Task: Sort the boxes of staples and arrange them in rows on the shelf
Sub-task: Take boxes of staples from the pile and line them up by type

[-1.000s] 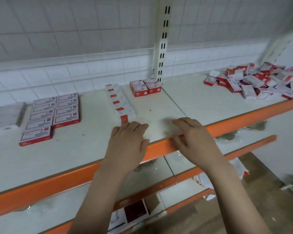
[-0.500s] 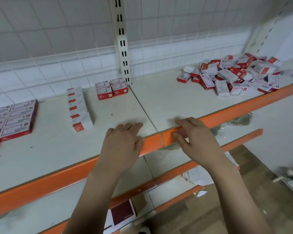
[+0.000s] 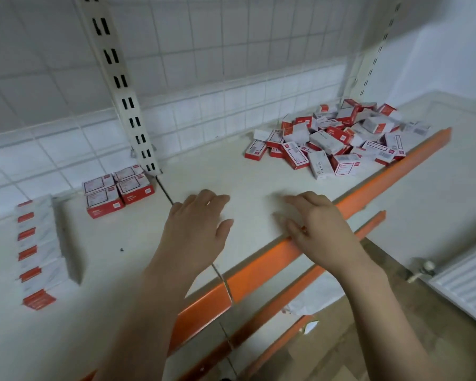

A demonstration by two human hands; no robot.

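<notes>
Shop; slotted shelving (image 3: 259,188), boxed stock (image 3: 338,138)

— What's behind everything?

— A white tiled wall (image 3: 231,50) with a wire grid (image 3: 204,105) across it. A cream slotted upright (image 3: 121,86) runs from eleven o'clock down toward the middle, and a second upright (image 3: 368,59) stands at about one o'clock.

— And low down on the right?

— At four o'clock a white radiator (image 3: 462,287), with its valve (image 3: 423,268) just beside its upper left end. The brown floor (image 3: 368,339) fills the five o'clock corner, with a crumpled white wrapper (image 3: 316,298) lying there.

— Anything else?

— A plain white wall (image 3: 456,50) at two o'clock.
</notes>
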